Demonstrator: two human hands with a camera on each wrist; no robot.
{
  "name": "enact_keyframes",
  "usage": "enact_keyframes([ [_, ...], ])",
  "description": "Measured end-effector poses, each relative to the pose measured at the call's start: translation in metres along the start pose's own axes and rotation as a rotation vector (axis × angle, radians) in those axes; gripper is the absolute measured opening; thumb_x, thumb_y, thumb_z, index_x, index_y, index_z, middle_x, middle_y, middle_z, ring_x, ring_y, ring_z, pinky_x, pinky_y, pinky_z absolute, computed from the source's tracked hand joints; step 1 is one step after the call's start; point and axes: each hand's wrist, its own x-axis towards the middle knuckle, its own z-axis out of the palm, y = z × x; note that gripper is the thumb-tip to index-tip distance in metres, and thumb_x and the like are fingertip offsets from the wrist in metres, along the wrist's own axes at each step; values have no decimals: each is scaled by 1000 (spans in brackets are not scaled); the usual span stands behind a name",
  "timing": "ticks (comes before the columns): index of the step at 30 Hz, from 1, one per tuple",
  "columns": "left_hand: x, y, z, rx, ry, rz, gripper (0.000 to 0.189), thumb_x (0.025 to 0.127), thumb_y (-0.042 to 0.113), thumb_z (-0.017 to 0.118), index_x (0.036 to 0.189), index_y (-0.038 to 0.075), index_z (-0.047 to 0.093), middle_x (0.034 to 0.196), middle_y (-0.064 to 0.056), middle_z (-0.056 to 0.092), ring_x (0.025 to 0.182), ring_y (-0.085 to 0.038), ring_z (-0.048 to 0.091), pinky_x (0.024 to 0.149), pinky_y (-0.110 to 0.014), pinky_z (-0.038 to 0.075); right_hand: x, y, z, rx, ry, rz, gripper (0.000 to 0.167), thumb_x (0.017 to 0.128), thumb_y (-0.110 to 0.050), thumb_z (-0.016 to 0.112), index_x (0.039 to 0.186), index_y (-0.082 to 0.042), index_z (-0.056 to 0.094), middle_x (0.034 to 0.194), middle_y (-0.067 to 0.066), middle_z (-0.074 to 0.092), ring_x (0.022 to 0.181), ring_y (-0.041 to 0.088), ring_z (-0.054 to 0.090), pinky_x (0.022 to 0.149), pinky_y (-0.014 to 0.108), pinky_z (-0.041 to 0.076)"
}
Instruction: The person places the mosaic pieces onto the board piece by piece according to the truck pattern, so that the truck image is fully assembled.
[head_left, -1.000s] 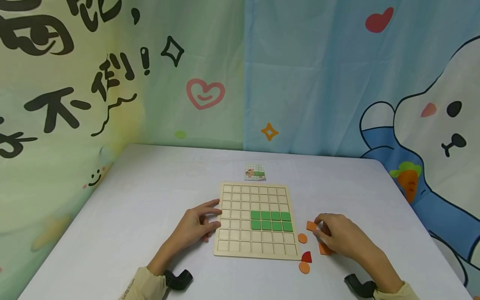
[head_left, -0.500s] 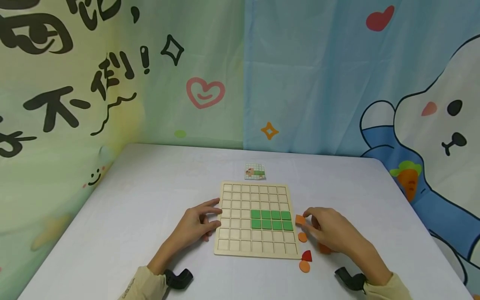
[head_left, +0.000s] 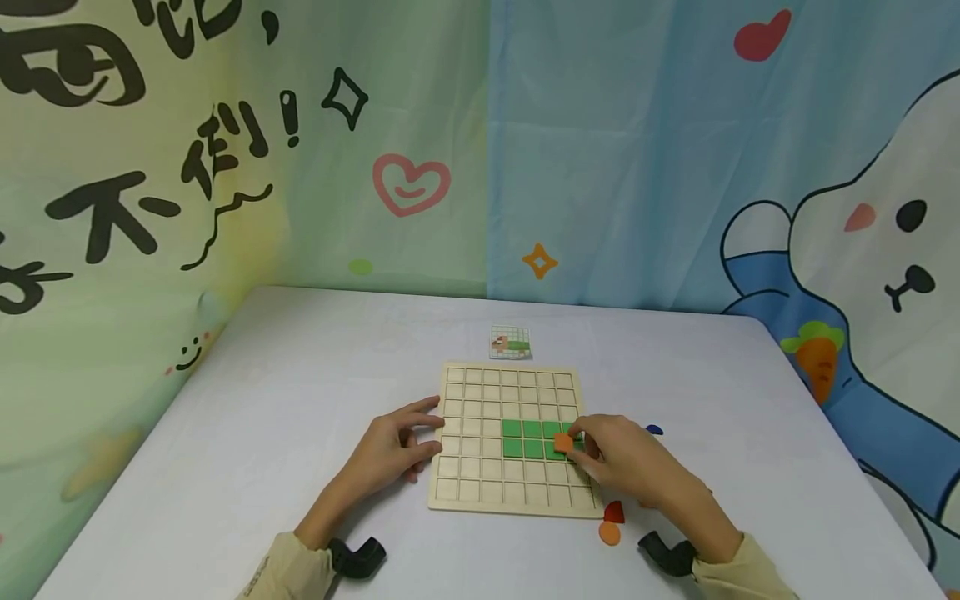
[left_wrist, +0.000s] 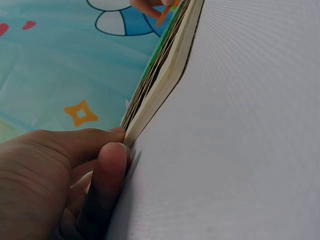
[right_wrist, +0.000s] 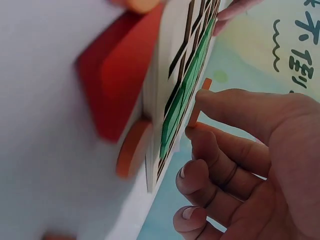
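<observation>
A wooden grid board (head_left: 468, 492) lies on the white table, with two rows of green square tiles (head_left: 533, 429) set in its right half. My left hand (head_left: 390, 446) rests at the board's left edge; in the left wrist view its fingertips (left_wrist: 114, 155) touch the rim. Between thumb and forefinger, my right hand (head_left: 630, 458) pinches an orange square tile (head_left: 563, 442) and holds it over the right end of the green rows. The right wrist view shows this orange tile (right_wrist: 193, 119) on edge, raised off the board.
Beyond the board lies a small picture card (head_left: 510, 342) with a grid pattern. By its near right corner are a red piece (head_left: 614, 512) and an orange round piece (head_left: 610, 533). A blue piece (head_left: 654, 430) lies behind my right hand, which hides other orange pieces.
My right hand has carried the orange tile left from the table beside the board to above the green tiles. The blue piece has come into view. My left hand stays put.
</observation>
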Motion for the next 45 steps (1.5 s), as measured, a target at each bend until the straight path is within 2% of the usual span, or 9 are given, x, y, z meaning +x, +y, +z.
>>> enact_keyframes([
  [5,1,0,-1,0,1,-9,38,93,8,80,130,3,74,165,-11,50,55,-10,61,47,-29,59,5,-6,6,-17,39,-94,25,98,-24,77,118,-8,74,69,-12,53,63,1,43,57,19,40],
  [10,1,1,-1,-15,0,6,38,93,8,80,130,2,74,165,-14,49,55,-9,60,46,-28,58,10,-13,9,-29,56,-150,22,99,-22,76,115,-8,74,67,-13,51,60,-1,41,56,18,39],
  [17,0,0,2,-12,-8,-3,38,93,7,80,130,2,73,165,-13,49,54,-9,60,46,-30,59,13,-23,14,-14,27,-137,24,99,-24,75,118,-8,74,67,-12,51,61,0,41,55,18,38],
  [26,-1,1,1,16,3,0,38,93,8,80,130,3,74,165,-12,50,54,-10,61,47,-28,59,21,-37,22,-37,37,-182,26,100,-26,75,117,-7,76,69,-11,50,62,2,41,56,20,37],
  [37,-1,0,0,-3,0,11,38,93,8,80,130,1,73,165,-14,50,54,-10,60,46,-29,59,29,-51,28,-67,35,-179,25,98,-24,76,117,-8,76,84,-6,67,71,6,48,67,25,47],
  [45,-1,2,0,11,-1,2,38,93,8,80,130,3,73,165,-12,50,54,-10,61,47,-29,59,34,-57,30,-47,19,-169,25,98,-23,76,117,-8,76,72,-10,56,65,5,47,61,22,43],
])
